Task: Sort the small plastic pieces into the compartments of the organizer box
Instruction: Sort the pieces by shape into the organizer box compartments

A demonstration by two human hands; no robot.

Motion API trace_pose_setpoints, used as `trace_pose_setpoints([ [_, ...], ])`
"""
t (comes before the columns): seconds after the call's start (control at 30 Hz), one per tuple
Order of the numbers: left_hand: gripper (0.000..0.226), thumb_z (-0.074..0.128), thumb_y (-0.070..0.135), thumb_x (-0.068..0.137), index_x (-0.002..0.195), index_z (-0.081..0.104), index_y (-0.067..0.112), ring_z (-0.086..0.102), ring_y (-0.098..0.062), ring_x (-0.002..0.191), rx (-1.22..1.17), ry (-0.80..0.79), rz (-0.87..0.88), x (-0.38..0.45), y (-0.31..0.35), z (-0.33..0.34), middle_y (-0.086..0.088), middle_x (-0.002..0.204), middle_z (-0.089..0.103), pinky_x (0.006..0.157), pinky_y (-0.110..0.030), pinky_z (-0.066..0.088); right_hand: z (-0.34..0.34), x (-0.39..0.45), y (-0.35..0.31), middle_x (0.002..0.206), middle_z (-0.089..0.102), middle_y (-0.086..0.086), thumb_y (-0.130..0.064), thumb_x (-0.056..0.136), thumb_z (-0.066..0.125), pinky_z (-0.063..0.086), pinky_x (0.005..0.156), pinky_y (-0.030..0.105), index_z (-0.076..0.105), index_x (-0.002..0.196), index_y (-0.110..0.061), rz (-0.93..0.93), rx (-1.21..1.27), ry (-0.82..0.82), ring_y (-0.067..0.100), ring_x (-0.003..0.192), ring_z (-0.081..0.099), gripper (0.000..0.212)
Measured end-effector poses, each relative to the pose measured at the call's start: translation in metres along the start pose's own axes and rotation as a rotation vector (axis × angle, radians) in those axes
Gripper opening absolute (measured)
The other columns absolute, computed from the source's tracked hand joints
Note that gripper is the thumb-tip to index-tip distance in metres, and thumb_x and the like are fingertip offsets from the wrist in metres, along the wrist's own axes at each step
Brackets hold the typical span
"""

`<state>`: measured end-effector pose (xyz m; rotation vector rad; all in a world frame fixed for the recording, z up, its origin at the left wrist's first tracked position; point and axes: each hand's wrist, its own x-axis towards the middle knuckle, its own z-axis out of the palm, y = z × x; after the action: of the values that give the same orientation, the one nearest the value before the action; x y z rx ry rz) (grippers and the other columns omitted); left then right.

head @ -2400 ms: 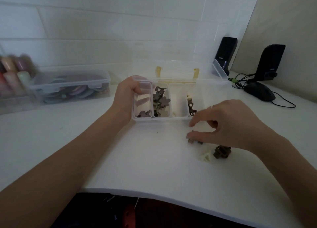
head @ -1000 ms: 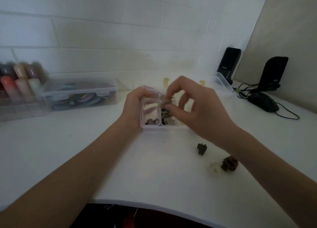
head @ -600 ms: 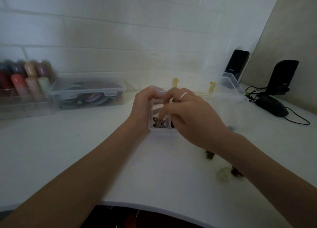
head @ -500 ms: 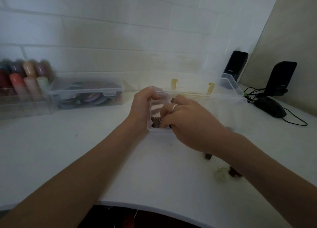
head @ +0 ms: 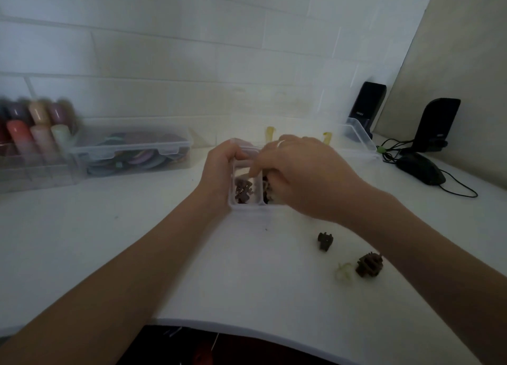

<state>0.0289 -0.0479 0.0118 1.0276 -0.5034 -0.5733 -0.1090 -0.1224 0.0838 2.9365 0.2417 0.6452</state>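
Observation:
A clear organizer box (head: 244, 206) with narrow compartments stands mid-table, its lid open toward the wall. My left hand (head: 219, 172) grips its left end. My right hand (head: 304, 178) hovers over the box and covers most compartments, fingertips dipping toward the leftmost ones; whether it holds a piece is hidden. Brown pieces (head: 243, 191) lie in the leftmost compartment. On the table to the right sit a dark piece (head: 325, 240), a brown piece (head: 369, 264) and a pale yellowish piece (head: 344, 273).
A closed clear case (head: 131, 153) with coloured items and a rack of coloured bottles (head: 30, 134) stand at the left by the wall. Two black speakers (head: 366, 106), a mouse (head: 421, 168) and cables sit at the right. The table's front edge (head: 247, 327) curves near me.
My right hand went from the loose pieces on the table up to the box and lowered over its left compartments. The left hand kept hold of the box.

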Motion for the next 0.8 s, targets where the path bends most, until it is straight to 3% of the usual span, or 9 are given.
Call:
trace_pose_setpoints([
  [0.07,0.015,0.049,0.013,0.055,0.068,0.057,0.014,0.056,-0.018,0.073,0.026,0.037,0.025,0.0,0.0,-0.001,0.0,0.071,0.061,0.075,-0.034,0.044,-0.008,-0.013,0.008,0.087,0.069,-0.001,-0.008,0.083,0.04,0.048,0.076,0.035,0.07,0.09,-0.018,0.014,0.125,0.088,0.017,0.082,0.058,0.032],
  [0.13,0.016,0.049,0.013,0.056,0.069,0.059,0.015,0.057,-0.018,0.077,0.053,0.067,0.04,-0.001,0.0,-0.001,0.0,0.075,0.063,0.071,-0.033,0.044,-0.015,-0.033,0.02,0.078,0.07,-0.006,-0.007,0.079,0.042,0.042,0.078,0.011,0.072,0.081,-0.019,0.028,0.248,0.118,0.006,0.075,0.059,0.032],
  [0.2,0.017,0.049,0.014,0.056,0.069,0.06,0.016,0.058,-0.019,0.081,0.079,0.078,0.041,-0.002,0.001,0.0,-0.003,0.081,0.064,0.069,-0.032,0.043,-0.019,-0.055,0.031,0.071,0.067,-0.02,-0.014,0.077,0.044,0.037,0.069,0.001,0.073,0.076,-0.023,0.024,0.361,0.072,-0.005,0.065,0.057,0.031],
  [0.27,0.017,0.049,0.014,0.056,0.069,0.061,0.016,0.058,-0.019,0.081,0.091,0.08,0.041,-0.003,0.002,0.001,-0.003,0.083,0.063,0.068,-0.031,0.044,-0.017,-0.078,0.041,0.062,0.063,-0.029,-0.021,0.073,0.043,0.041,0.054,0.004,0.075,0.076,-0.025,0.061,0.479,0.006,-0.004,0.056,0.061,0.033],
  [0.33,0.018,0.049,0.014,0.055,0.069,0.06,0.016,0.059,-0.017,0.079,0.097,0.092,0.047,-0.005,0.003,0.002,-0.001,0.08,0.063,0.069,-0.031,0.045,-0.007,-0.098,0.05,0.063,0.066,-0.024,-0.023,0.072,0.046,0.044,0.046,0.014,0.075,0.08,-0.034,0.139,0.526,-0.023,0.005,0.051,0.062,0.032],
  [0.47,0.018,0.048,0.014,0.055,0.069,0.058,0.015,0.058,-0.019,0.08,0.114,0.104,0.05,-0.007,0.004,0.004,-0.002,0.079,0.063,0.084,-0.038,0.047,0.01,-0.111,0.055,0.072,0.067,-0.028,-0.035,0.077,0.059,0.039,0.052,0.008,0.062,0.099,-0.058,0.231,0.294,-0.172,0.002,0.059,0.059,0.032],
  [0.57,0.018,0.047,0.014,0.055,0.07,0.058,0.015,0.059,-0.017,0.075,0.103,0.099,0.031,-0.005,0.005,0.004,0.0,0.073,0.065,0.089,-0.039,0.045,0.012,-0.107,0.053,0.08,0.059,-0.037,-0.048,0.078,0.056,0.044,0.062,0.015,0.055,0.106,-0.063,0.232,0.238,-0.255,0.002,0.06,0.056,0.031],
  [0.7,0.018,0.046,0.014,0.055,0.071,0.055,0.016,0.06,-0.013,0.066,0.084,0.07,0.017,-0.007,0.005,0.006,0.004,0.066,0.067,0.081,-0.033,0.044,0.019,-0.106,0.052,0.066,0.051,-0.049,-0.049,0.076,0.061,0.043,0.061,0.005,0.066,0.094,-0.049,0.272,0.412,-0.235,-0.014,0.067,0.056,0.019],
  [0.8,0.019,0.046,0.014,0.054,0.071,0.054,0.015,0.06,-0.012,0.064,0.063,0.076,0.015,-0.007,0.006,0.006,0.004,0.065,0.066,0.079,-0.032,0.044,0.024,-0.106,0.055,0.081,0.059,-0.039,-0.05,0.069,0.064,0.04,0.066,0.004,0.07,0.092,-0.034,0.251,0.477,-0.123,-0.017,0.079,0.056,0.028],
])
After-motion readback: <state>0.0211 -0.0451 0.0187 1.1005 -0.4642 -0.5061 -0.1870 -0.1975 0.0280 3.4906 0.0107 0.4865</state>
